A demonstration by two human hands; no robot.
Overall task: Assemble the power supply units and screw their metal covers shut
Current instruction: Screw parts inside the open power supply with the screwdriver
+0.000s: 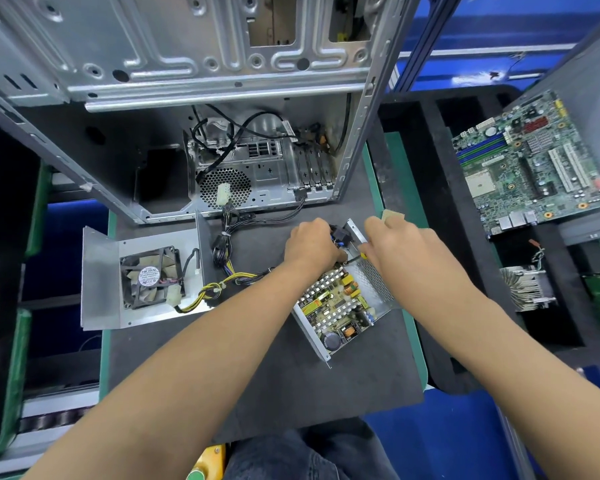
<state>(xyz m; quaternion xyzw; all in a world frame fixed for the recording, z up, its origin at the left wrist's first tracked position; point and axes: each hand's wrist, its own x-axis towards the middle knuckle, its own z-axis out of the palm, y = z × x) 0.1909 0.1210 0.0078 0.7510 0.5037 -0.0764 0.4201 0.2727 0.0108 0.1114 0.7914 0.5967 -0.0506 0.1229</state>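
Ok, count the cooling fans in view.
1: the black fan sits mounted on the metal cover lying left of the hands. Others may be hidden inside the computer case.

This was a workshop where computers got put together or fixed. A big empty metal computer case [201, 98] stood open just past the hands. Under the hands lay a dark work mat [264, 375] with green edges. Between the hands sat an open power box [343, 306] full of small parts. To the left of the hands lay a metal cover [101, 271] with a fan [151, 277] on it. Far to the right of the hands was a green computer board [530, 164] on black foam [430, 237].
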